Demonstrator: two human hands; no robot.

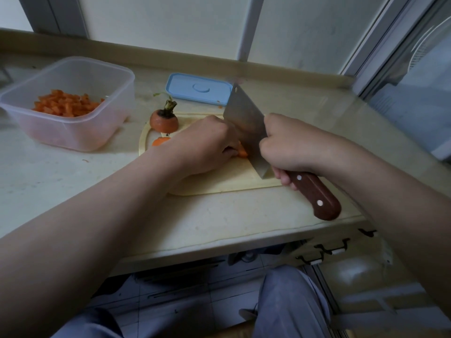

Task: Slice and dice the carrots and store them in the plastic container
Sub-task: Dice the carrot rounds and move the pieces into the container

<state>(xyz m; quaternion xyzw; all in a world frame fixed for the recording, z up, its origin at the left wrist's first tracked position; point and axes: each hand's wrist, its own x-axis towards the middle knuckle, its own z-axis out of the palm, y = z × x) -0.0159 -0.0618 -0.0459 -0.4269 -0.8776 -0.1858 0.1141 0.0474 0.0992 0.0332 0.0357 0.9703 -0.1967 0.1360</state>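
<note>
Head view: the left hand's [207,145] fingers curl down over an orange carrot piece [242,151], pinning it to the pale beige plastic cutting board [227,181]. Only the piece's cut end shows past the knuckles. The flat of a broad steel cleaver [244,123] stands against those knuckles, its edge down at the carrot. The right hand [288,147] is clenched round the dark red-brown riveted wooden handle [314,196], close up to the blade. At the board's far left corner sits a stubby carrot top with a dark stalk [164,120], with a small orange slice [159,141] just in front of it. Left of the board, on the cream stone countertop [219,220], the clear square plastic container [73,132] holds diced carrot [66,106]. A light blue plastic lid [199,89] lies beyond the board.
</note>
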